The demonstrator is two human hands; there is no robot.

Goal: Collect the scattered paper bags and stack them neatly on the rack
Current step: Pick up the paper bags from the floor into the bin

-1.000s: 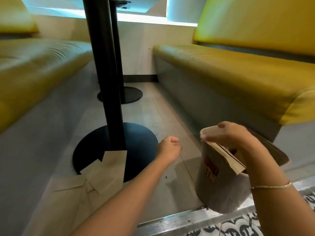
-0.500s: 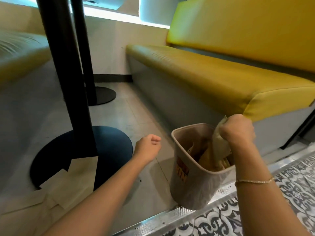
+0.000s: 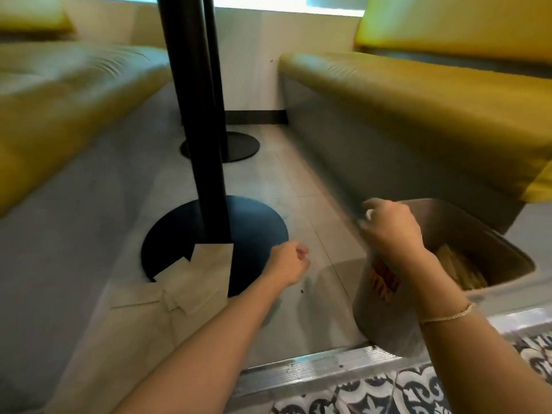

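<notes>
Several flat brown paper bags lie scattered on the floor, partly over the black round table base. My left hand hovers just right of them, fingers curled, holding nothing. A beige plastic bin with a red label stands tilted at the right, and more paper bags are inside it. My right hand grips the bin's near rim; the motion blur hides the fingertips.
Two black table poles rise from round bases between two yellow benches. A metal floor strip separates the grey tiles from patterned tiles at the bottom right.
My right hand left the bag it pushed into the bin and shifted to the bin's rim. The view swung back left, and my left hand moved closer to the floor bags.
</notes>
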